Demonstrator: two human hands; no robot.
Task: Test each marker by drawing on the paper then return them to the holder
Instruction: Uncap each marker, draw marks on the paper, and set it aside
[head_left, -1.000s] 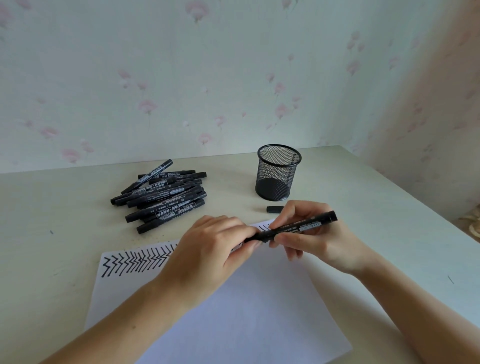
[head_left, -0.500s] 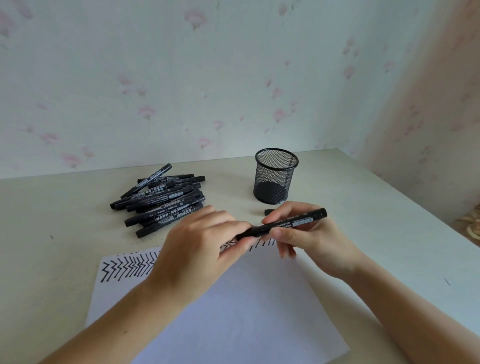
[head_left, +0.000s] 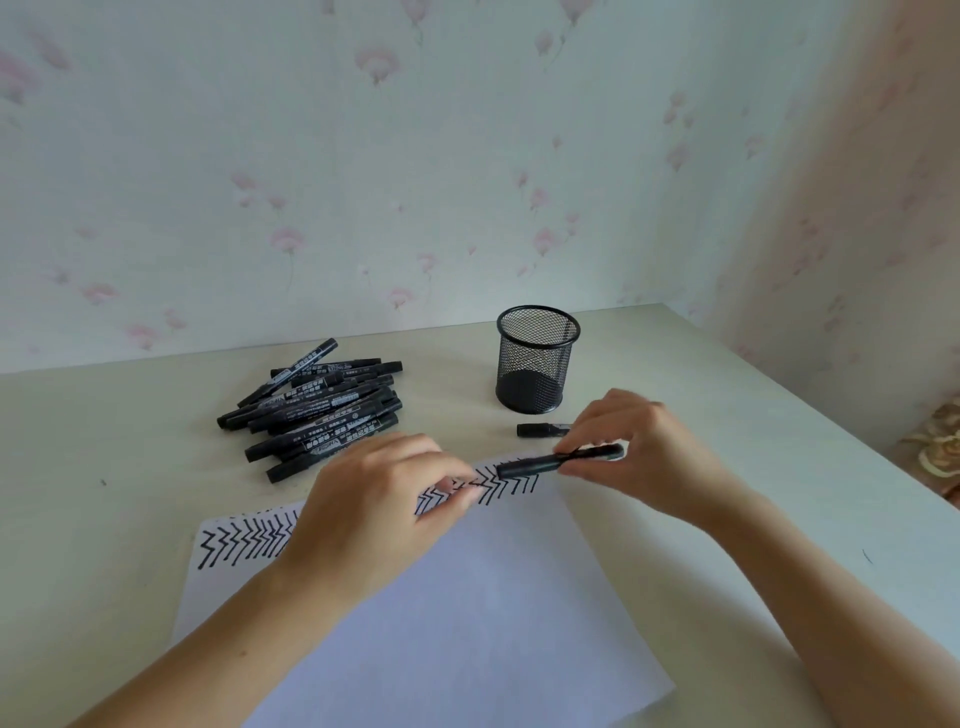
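Fingertips (head_left: 569, 446) of the right hand (head_left: 644, 457) are pinched round a slim black plastic marker (head_left: 550, 462), held just before the black mesh holder (head_left: 537, 358); light, stiff, probably best gripped mid-barrel. Left hand (head_left: 379, 509): grip can't be made out.

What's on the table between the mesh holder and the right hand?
Head view: a small black cap lies between the mesh holder and the right hand.

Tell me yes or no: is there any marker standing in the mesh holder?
No, the mesh holder shows only its bare bottom through the mesh.
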